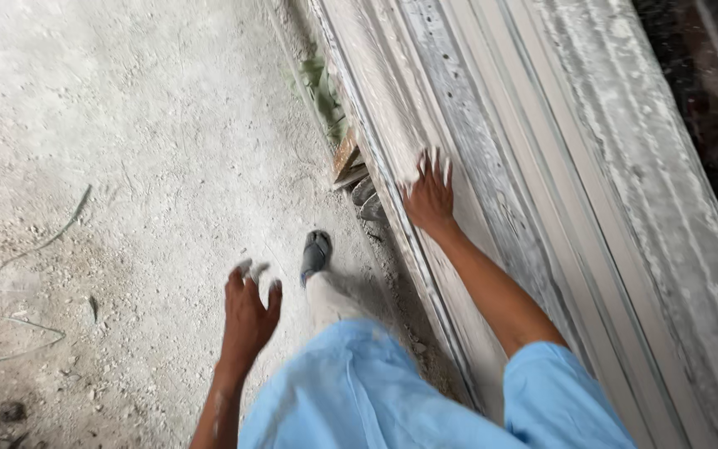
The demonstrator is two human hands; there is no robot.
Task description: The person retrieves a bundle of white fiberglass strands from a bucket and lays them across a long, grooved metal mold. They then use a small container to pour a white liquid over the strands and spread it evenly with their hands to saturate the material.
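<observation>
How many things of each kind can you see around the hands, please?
Hands: 2, the left hand held open in the air, the right hand flat on the slabs
Leaning stone slabs: count unclear, several
Shoe: 1
Wooden blocks: 1 cluster
Total: 4 countable, plus the slabs

I see no packages, labels, signs or screens anywhere in front of me, from edge to edge.
</observation>
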